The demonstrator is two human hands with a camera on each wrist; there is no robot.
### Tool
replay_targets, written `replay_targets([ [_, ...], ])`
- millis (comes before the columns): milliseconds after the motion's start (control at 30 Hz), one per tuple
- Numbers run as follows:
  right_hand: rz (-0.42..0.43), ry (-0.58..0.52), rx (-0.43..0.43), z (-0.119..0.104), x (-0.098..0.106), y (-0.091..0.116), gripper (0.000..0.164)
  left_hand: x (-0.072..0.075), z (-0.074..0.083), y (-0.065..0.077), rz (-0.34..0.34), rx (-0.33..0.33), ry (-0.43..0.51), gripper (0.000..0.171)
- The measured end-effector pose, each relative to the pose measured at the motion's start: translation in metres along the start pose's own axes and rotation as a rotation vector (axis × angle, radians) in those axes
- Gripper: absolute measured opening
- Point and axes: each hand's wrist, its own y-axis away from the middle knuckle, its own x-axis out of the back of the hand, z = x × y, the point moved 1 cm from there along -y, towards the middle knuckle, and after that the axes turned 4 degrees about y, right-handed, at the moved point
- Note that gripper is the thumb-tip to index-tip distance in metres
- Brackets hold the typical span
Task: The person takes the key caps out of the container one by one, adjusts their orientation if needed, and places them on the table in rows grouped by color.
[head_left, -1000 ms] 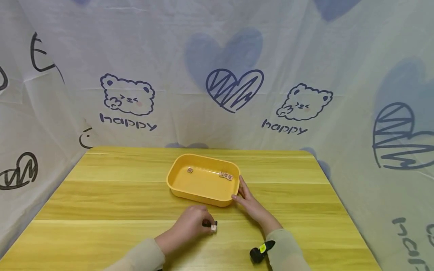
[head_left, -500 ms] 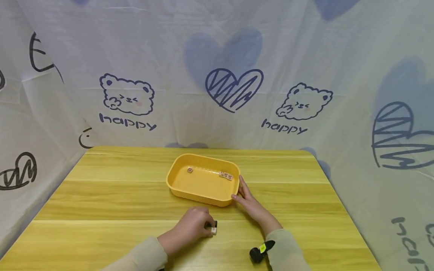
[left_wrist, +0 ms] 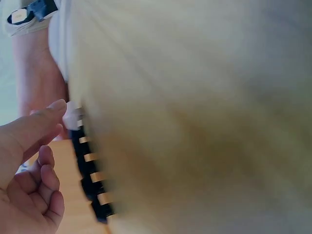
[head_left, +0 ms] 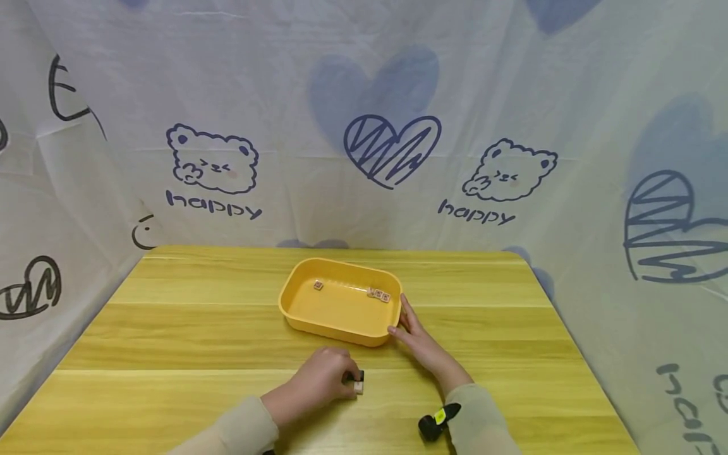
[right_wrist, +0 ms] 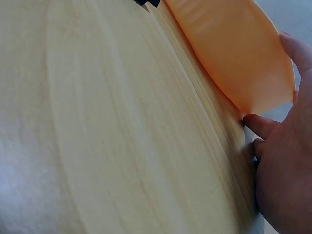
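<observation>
My left hand pinches a small white cube between thumb and fingers, just in front of the yellow tray. A black piece shows right behind the cube, partly hidden by the fingers. In the left wrist view, the thumb tip lies at the pale cube, at the end of a notched black strip. My right hand rests against the tray's right end, thumb at the near corner and fingers along the outer wall. The right wrist view shows these fingertips spread along the tray.
Inside the tray, one small marked cube lies at the back left and three more marked cubes sit together at the back right. A wood-grain table carries everything. A printed white cloth hangs behind and at both sides.
Over the last second my left hand has shifted very slightly, and the white cube has moved a little nearer the person and straightened. The tray and right hand have stayed put.
</observation>
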Motion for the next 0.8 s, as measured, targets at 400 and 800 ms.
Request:
replay_targets([
  [400, 0.027, 0.038, 0.015, 0.015, 0.0, -0.008, 0.082, 0.056, 0.009, -0.014, 0.078, -0.08, -0.134, 0.023],
  [800, 0.033, 0.046, 0.007, 0.015, 0.0, -0.007, 0.082, 0.093, -0.012, -0.04, 0.006, 0.0, -0.256, 0.029],
])
